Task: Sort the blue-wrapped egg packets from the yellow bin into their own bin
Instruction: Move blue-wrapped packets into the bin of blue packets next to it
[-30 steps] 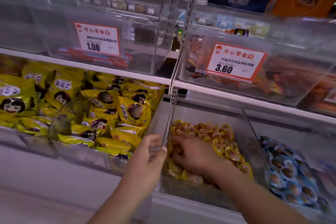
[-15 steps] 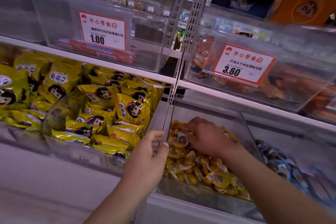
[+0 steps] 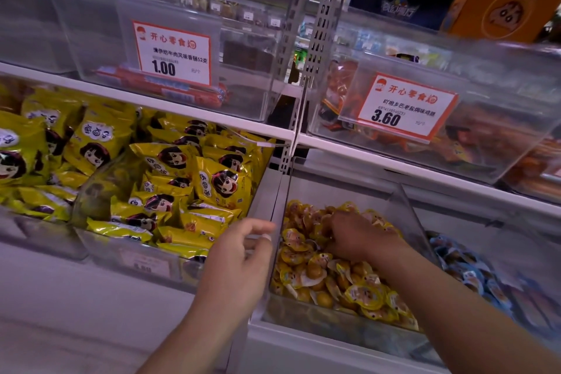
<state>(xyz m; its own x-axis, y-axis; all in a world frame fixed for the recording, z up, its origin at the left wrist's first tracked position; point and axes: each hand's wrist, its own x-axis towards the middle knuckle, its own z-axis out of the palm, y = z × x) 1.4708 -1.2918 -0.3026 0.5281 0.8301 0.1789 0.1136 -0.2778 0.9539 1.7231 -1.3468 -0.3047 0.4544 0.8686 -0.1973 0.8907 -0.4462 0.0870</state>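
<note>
Deep in the yellow bin [image 3: 406, 206], the right hand [image 3: 355, 235] digs with curled fingers; what its grip pinches cannot be told. The left hand [image 3: 239, 264] grips the wall. Blue-wrapped egg packets [image 3: 464, 264] fill the neighbouring bin; it should rake slowly.

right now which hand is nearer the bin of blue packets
Right. The right hand digs in the yellow bin, next to the blue packets. The left hand holds that bin's far wall.
</note>
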